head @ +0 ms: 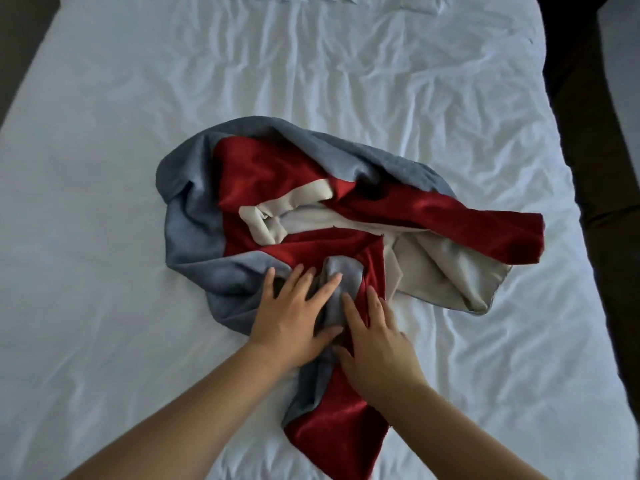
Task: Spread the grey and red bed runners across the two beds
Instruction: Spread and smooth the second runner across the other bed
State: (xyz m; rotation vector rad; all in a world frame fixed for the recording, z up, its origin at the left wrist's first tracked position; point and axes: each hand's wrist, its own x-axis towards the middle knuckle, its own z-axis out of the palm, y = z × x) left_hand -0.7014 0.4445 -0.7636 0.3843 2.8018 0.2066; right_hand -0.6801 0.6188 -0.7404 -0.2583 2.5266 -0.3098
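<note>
White sheets everywhere, basically: one bed (138, 168) fills almost the whole view, with a wrinkled white sheet and dark floor showing along the right side and in the top left corner. Only this one bed is clearly visible from where I'm standing.

Sitting roughly dead center on it is the bed runner (277, 188), all bunched up in a heap. Grey plush on the outside, shiny red satin in the middle, and a pale off-white lining flipped out toward 3 and 4 o'clock. A red end pokes out toward 3 o'clock, and another red-and-grey tail trails down toward 6 o'clock between the person's arms. Can't tell if it's one runner or two tangled together.

Both bare forearms come in from the bottom edge, angled toward each other. The left hand (294, 317) lies palm down on the grey part at the heap's 6 o'clock edge, fingers spread and pointing toward 1 o'clock, flat on the fabric, not gripping anything. The right hand (374, 344) is just beside it, also palm down and flat, fingers extended toward 11 o'clock over the red satin. The thumbs nearly meet over a grey fold between the two hands. Neither hand is closed on the cloth.
</note>
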